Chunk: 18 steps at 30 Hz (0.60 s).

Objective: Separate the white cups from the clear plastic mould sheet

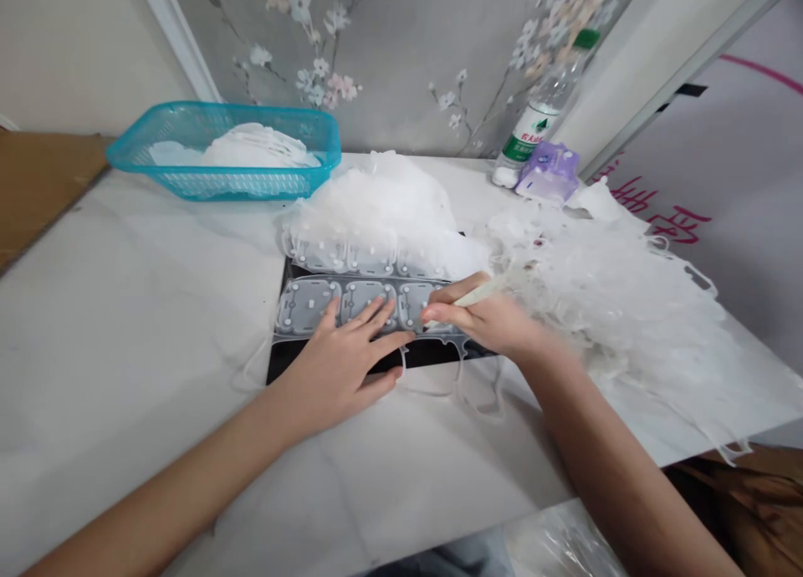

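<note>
A translucent moulded sheet (pixel 310 303) with a row of rounded panels lies on a black mat (pixel 432 353) on the table. My left hand (pixel 342 361) rests on it, fingers spread over the panels and holding nothing. In my right hand (pixel 493 314) is a pale pen-shaped tool (pixel 480 293), gripped between thumb and fingers. Its tip points down at the third panel; I cannot make out what kind of tip it is. Behind the sheet, a heap of white translucent sheets (pixel 382 196) covers part of another row of panels.
A blue plastic basket (pixel 251 184) with white pieces stands at the back left. On the right is a big pile of clear plastic offcuts (pixel 621 301). A water bottle (pixel 533 125) and a purple packet (pixel 549 173) stand at the back right, near the wall.
</note>
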Tool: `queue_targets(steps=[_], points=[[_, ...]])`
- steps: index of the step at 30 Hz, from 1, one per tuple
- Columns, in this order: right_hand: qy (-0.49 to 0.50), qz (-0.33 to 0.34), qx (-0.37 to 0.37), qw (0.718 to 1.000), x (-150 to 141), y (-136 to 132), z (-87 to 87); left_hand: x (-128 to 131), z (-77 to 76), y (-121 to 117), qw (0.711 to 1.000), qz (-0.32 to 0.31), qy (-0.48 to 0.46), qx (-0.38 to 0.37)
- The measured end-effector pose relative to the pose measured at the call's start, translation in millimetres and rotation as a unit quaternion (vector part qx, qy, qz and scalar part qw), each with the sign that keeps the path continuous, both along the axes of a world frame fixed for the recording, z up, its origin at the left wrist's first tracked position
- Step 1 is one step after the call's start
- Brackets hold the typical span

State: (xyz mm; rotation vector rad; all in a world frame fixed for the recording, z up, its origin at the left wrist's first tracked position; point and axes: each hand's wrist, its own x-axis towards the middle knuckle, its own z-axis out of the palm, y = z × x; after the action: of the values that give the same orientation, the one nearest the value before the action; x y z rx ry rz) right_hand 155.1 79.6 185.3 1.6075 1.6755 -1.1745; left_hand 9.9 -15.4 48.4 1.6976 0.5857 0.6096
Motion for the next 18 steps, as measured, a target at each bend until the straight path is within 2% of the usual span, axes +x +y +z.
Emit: queue_targets(steps=[3,7,9,13,15,18], points=[[-0.028,-0.005,0.001,1.0,5,3,4.8,0,-0.2,0,1.0,0.001,0.001,-0.001],[-0.07,-0.084,-0.032,0.993,8,2,7.7,0,-0.1,0,1.0,0.0,0.004,-0.002],[-0.05,-0.086,-0.023,0.995,8,1,5.9,0,-0.4,-1,1.0,0.003,0.005,0.01],[0.008,-0.018,0.053,0.998,6,1,-0.1,2,-2.1,-4,1.0,0.009,0.002,0.029],[0.029,-0.031,0.077,0.996,4,1,-2.1,3,-3.3,-5,1.0,0.009,-0.003,0.027],[0.068,-0.09,0.087,0.99,-2,1,-2.9,4,-5.2,-5,1.0,0.008,-0.008,0.024]])
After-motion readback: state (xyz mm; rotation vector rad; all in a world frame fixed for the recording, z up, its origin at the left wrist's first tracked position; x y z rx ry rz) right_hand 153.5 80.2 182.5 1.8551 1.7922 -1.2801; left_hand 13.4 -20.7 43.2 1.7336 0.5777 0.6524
